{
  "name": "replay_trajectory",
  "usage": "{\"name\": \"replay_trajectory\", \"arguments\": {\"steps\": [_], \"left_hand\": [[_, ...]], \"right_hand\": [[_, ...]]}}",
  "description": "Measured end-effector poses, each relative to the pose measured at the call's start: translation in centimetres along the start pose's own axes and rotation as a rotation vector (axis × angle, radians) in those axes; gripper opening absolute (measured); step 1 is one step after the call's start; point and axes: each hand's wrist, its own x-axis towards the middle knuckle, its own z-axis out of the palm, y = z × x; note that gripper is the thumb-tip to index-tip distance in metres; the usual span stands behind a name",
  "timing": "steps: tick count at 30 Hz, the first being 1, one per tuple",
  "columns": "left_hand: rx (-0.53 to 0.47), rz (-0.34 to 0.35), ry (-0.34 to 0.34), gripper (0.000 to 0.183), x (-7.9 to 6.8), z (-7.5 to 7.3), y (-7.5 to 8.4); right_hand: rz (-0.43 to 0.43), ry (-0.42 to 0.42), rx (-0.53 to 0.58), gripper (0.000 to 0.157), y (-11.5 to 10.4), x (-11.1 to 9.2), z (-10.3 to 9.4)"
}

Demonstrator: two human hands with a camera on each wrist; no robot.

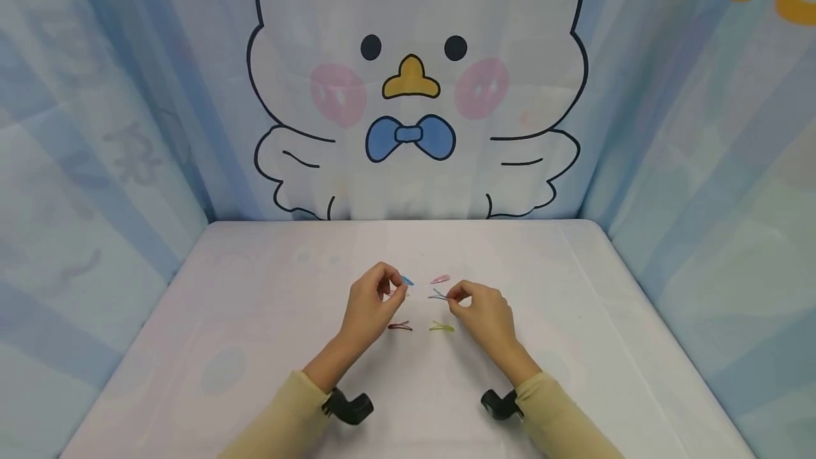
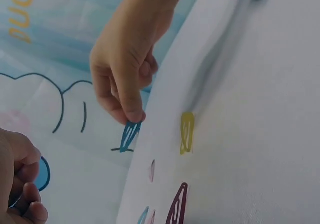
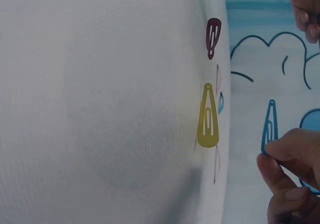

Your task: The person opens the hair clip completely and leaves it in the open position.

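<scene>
My right hand pinches a blue snap hair clip between thumb and index finger, raised above the table. The clip's narrow end points away from the fingertips. My left hand hovers opposite with loosely curled fingers, and nothing shows between them. Close past its fingertips lies another blue hair clip, with a pink hair clip partly hidden by the hand. A dark red hair clip and a yellow-green hair clip lie nearer me. Farther back on the right is a second pink hair clip.
The clips lie on a pale cloth-covered table. Printed curtains with a cartoon bird enclose its back and sides. A dark wrist camera sits on my left sleeve, and another dark camera on the right.
</scene>
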Motion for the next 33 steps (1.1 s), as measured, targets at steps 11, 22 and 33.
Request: {"name": "replay_trajectory", "arguments": {"steps": [11,22,33], "left_hand": [[0.085,-0.200,-0.132,0.013,1.4,1.2,-2.4],[0.313,-0.392,-0.252,0.014,2.0,2.3,-5.0],[0.313,-0.395,-0.276,0.013,1.8,2.5,-6.5]], "right_hand": [[0.007,-0.085,-0.094,0.005,1.0,0.8,1.2],[0.037,-0.105,-0.099,0.005,0.9,1.1,1.7],[0.051,-0.114,-0.087,0.012,1.5,0.9,1.7]]}}
